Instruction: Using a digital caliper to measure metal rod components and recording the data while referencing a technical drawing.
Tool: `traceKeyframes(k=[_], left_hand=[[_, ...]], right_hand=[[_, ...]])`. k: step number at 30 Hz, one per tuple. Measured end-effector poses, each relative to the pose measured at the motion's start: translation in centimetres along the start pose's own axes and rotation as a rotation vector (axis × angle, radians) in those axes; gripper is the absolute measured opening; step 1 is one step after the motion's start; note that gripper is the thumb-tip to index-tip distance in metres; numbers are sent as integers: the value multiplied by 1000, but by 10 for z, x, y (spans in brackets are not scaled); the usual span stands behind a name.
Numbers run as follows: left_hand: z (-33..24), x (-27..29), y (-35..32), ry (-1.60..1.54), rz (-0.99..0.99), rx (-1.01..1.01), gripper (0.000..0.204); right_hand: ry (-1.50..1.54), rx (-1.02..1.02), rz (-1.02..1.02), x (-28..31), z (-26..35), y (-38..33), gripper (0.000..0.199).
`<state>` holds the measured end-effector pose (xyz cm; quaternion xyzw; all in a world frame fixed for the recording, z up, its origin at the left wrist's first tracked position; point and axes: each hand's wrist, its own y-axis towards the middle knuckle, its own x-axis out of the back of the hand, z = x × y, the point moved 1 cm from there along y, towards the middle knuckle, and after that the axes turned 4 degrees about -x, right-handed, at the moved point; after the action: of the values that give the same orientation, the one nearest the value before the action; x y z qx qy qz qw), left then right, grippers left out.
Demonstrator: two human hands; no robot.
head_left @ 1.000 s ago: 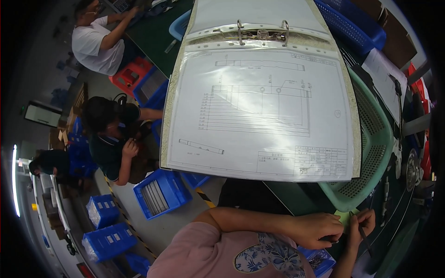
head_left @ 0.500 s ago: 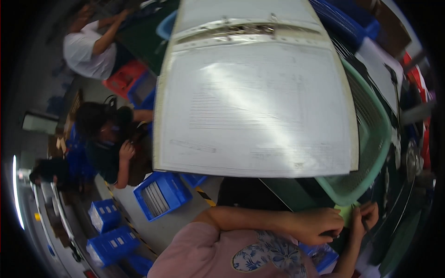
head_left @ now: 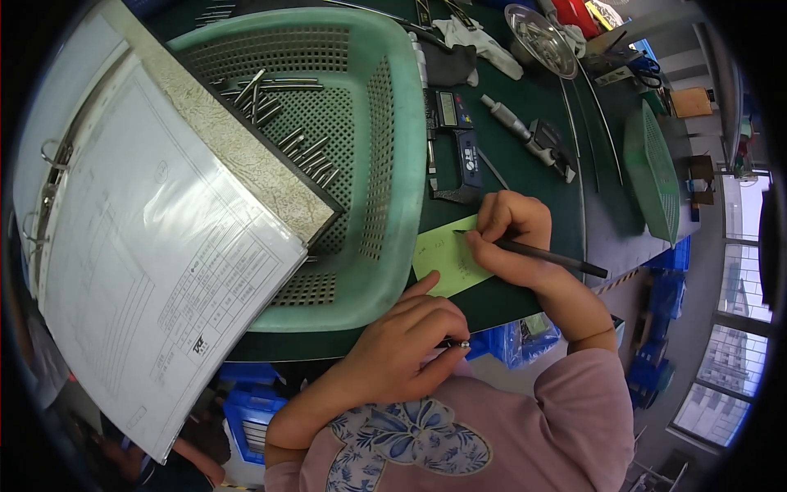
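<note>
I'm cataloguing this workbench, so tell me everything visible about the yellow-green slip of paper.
The slip is a thin-looking sheet bearing faint handwriting. It lies slanted on the dark green tabletop, beside the mint-green basket. The right hand holds a dark pen, its tip near the slip's top; the left hand overlaps the slip's lower left edge.

- Digital caliper (head_left: 468,157): flat on dark green tabletop (head_left: 566,225).
- Micrometer (head_left: 529,135): lying right of caliper.
- White glove (head_left: 485,47): near round metal bowl (head_left: 564,59).
- Green perforated tray (head_left: 652,172): farther right.
- Blue bins (head_left: 654,336): right background, left of windows (head_left: 742,283).
</note>
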<state>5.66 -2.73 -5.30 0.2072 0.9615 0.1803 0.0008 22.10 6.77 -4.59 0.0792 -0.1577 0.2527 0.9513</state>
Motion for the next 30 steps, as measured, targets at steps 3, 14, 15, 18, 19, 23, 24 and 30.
traceKeyframes(k=[3, 14, 15, 18, 19, 23, 24, 30], left_hand=[[0, -1, -1, -2, 7, 14, 16], [0, 2, -1, 13, -9, 10, 16], [1, 2, -1, 10, -6, 8, 16], [1, 2, 0, 7, -5, 9, 16], [1, 2, -1, 8, -3, 13, 16], [0, 2, 0, 10, -2, 16, 16], [0, 2, 0, 10, -2, 16, 16], [1, 1, -1, 5, -2, 18, 16]], right_hand=[[-26, 22, 14, 0, 2, -1, 26], [-25, 22, 4, -2, 2, 2, 26], [-20, 17, -11, -2, 2, 2, 26], [-33, 22, 12, 0, 2, 1, 26], [-34, 23, 11, 0, 1, 1, 26], [-28, 40, -37, 0, 0, 1, 26], [-33, 41, -33, 0, 0, 2, 27], [-17, 1, -61, 0, 0, 0, 26]])
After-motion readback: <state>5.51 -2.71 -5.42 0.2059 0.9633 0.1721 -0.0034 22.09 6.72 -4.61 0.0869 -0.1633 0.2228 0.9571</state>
